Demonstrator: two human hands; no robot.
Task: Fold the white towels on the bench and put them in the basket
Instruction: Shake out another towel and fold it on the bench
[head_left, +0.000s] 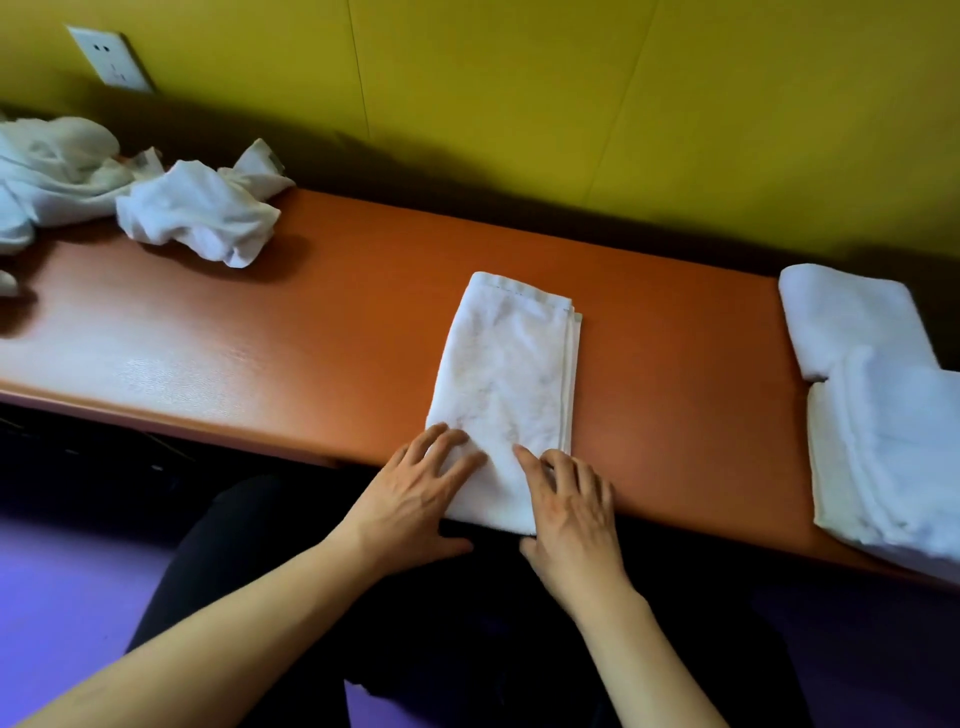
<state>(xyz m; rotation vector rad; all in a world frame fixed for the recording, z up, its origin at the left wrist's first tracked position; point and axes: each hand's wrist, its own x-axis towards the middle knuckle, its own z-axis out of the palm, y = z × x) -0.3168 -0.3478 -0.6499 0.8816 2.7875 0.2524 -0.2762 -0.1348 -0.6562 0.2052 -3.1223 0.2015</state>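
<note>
A white towel (511, 374), folded into a long narrow strip, lies across the orange bench (322, 332), with its near end over the front edge. My left hand (415, 499) grips that near end at its left corner, fingers on top and thumb below. At the right corner my right hand (571, 509) holds the same end in the same way. A crumpled white towel (202, 208) sits at the far left of the bench. No basket is in view.
More crumpled towels (47, 166) are heaped at the left edge of the view. Folded white towels (878, 400) are stacked at the bench's right end. A yellow wall with a socket (111, 60) runs behind the bench. My dark-trousered legs and a purple floor are below.
</note>
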